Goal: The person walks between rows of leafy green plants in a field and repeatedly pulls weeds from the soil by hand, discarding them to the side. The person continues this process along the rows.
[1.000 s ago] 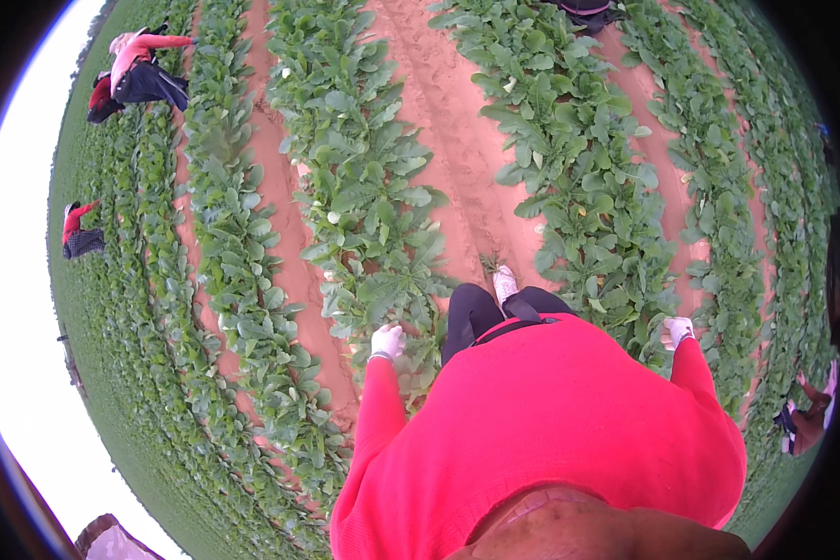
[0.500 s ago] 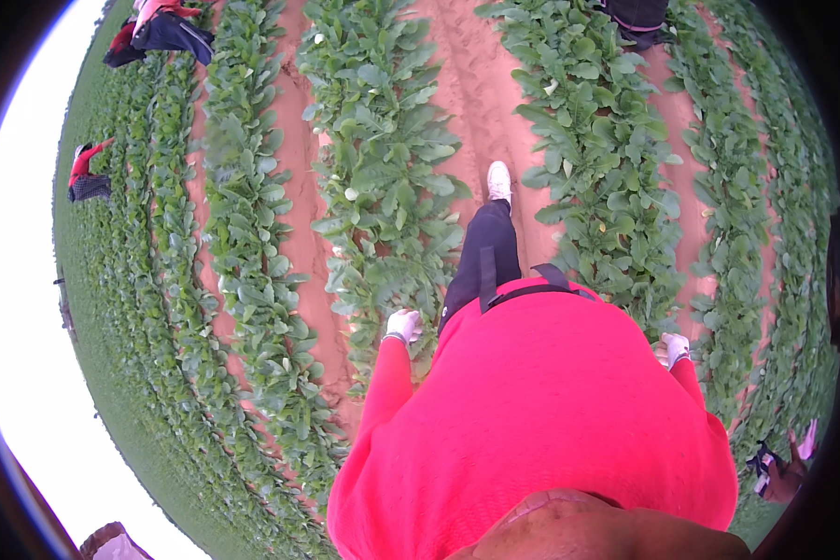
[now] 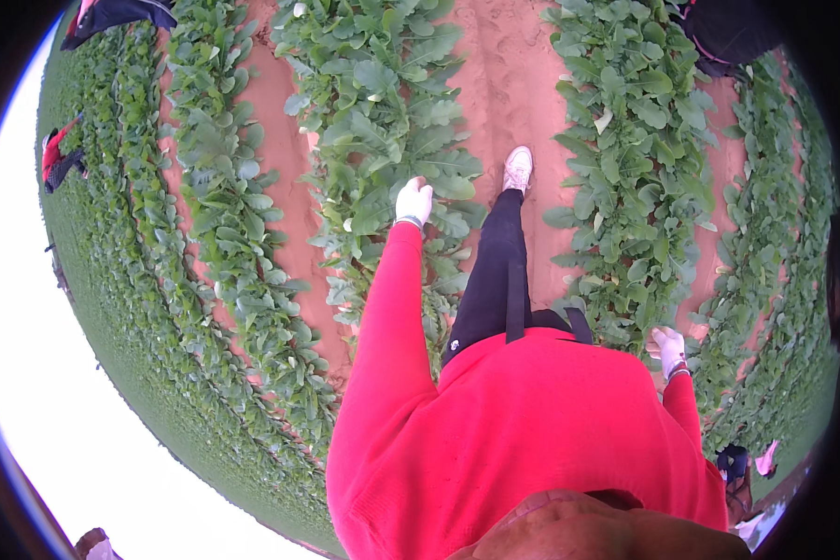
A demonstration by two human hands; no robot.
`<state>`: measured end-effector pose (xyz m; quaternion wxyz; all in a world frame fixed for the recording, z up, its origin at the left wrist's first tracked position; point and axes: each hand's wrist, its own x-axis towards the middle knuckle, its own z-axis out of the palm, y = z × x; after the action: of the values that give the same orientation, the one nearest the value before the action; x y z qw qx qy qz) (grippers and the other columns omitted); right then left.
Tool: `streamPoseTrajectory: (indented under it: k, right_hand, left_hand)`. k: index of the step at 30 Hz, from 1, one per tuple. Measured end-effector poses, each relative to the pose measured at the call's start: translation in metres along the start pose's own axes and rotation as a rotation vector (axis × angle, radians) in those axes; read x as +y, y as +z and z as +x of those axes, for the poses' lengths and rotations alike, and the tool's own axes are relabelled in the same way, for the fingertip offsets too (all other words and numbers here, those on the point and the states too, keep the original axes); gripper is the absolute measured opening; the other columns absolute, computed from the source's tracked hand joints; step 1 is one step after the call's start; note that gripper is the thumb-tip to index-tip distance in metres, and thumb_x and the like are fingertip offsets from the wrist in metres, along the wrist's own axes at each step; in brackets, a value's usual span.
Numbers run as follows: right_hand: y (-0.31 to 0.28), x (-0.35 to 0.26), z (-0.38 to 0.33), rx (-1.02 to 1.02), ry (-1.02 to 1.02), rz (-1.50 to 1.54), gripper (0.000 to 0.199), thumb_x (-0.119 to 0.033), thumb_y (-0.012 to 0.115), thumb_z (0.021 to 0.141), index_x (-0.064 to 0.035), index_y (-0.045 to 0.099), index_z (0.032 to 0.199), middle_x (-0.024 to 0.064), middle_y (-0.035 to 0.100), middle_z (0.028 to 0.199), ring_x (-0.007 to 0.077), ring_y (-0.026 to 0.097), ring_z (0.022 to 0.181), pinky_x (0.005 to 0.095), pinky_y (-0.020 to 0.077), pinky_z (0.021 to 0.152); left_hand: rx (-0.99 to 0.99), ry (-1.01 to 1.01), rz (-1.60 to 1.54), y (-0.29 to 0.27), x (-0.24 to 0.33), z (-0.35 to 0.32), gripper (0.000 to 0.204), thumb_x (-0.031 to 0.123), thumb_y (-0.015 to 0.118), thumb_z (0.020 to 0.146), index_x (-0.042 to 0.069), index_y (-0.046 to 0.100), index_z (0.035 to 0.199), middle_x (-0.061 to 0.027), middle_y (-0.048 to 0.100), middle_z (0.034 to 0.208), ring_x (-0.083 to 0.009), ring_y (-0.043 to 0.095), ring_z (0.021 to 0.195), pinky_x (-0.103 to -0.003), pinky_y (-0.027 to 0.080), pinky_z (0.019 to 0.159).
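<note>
Between long rows of leafy green plants (image 3: 383, 103) on red soil (image 3: 509, 84), you stood in a furrow. Your gloved left hand (image 3: 413, 200) hung loosely curled over the leaves, holding nothing; your right hand (image 3: 667, 347) looked half-closed beside another row (image 3: 639, 149), its grip unclear. Beyond your left fingers, your white shoe (image 3: 517, 168) rested on soil.

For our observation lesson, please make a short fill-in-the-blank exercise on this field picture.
1. The left hand wears a ____ glove and hangs over a row of leafy plants.
2. The person's sweater is ____.
3. The white shoe steps on bare reddish ____.
4. The right hand holds ____.

Missing words: white; red; soil; nothing
</note>
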<state>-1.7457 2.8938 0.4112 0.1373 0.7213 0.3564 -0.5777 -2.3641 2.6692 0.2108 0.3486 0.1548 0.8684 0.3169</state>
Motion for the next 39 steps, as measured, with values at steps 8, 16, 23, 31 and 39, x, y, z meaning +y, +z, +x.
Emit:
streamPoseTrajectory:
  k: [8,16,23,31,39]
  right_hand:
    - [0.068,-0.115,0.075,-0.052,0.015,0.024,0.029,-0.021,0.057,0.089,0.0016,0.061,0.108,0.0049,0.064,0.086,0.0107,0.060,0.067,0.0226,0.0461,0.061]
    - [0.141,-0.143,0.126,-0.217,0.136,-0.033,0.028,-0.020,0.056,0.088,-0.0002,0.063,0.106,0.0025,0.064,0.087,0.0101,0.059,0.070,0.0225,0.0447,0.065]
    - [0.168,-0.150,0.152,-0.227,0.157,-0.016,0.030,-0.021,0.056,0.088,0.0008,0.063,0.108,0.0026,0.064,0.086,0.0106,0.060,0.072,0.0236,0.0452,0.066]
    - [0.183,-0.155,0.159,-0.233,0.181,0.037,0.029,-0.019,0.056,0.089,0.0024,0.062,0.107,0.0035,0.064,0.086,0.0103,0.059,0.071,0.0235,0.0454,0.065]
    - [0.193,-0.168,0.159,-0.229,0.223,0.057,0.025,-0.014,0.054,0.090,0.0035,0.061,0.107,0.0039,0.063,0.085,0.0105,0.059,0.070,0.0226,0.0450,0.063]
  left_hand:
    - [0.141,-0.070,0.089,0.025,0.000,0.190,0.032,0.015,0.049,0.083,0.001,0.061,0.110,-0.0173,0.064,0.108,-0.0306,0.060,0.103,-0.036,0.045,0.092]
    - [-0.263,-0.326,0.960,0.037,-0.003,0.251,0.027,0.012,0.049,0.083,0.005,0.067,0.102,-0.0197,0.063,0.107,-0.0351,0.060,0.102,-0.040,0.048,0.087]
    - [-0.376,-0.527,1.122,0.054,0.014,0.279,0.032,0.024,0.052,0.083,0.008,0.066,0.107,-0.0133,0.063,0.115,-0.0324,0.060,0.106,-0.041,0.048,0.087]
    - [-0.694,-0.640,1.310,0.075,0.012,0.291,0.040,0.024,0.047,0.083,0.009,0.061,0.117,-0.0095,0.056,0.127,-0.0300,0.055,0.115,-0.041,0.045,0.093]
    - [-0.590,-0.618,1.230,0.080,0.006,0.266,0.032,0.023,0.059,0.079,0.010,0.068,0.106,-0.0087,0.064,0.115,-0.0268,0.062,0.105,-0.038,0.050,0.083]
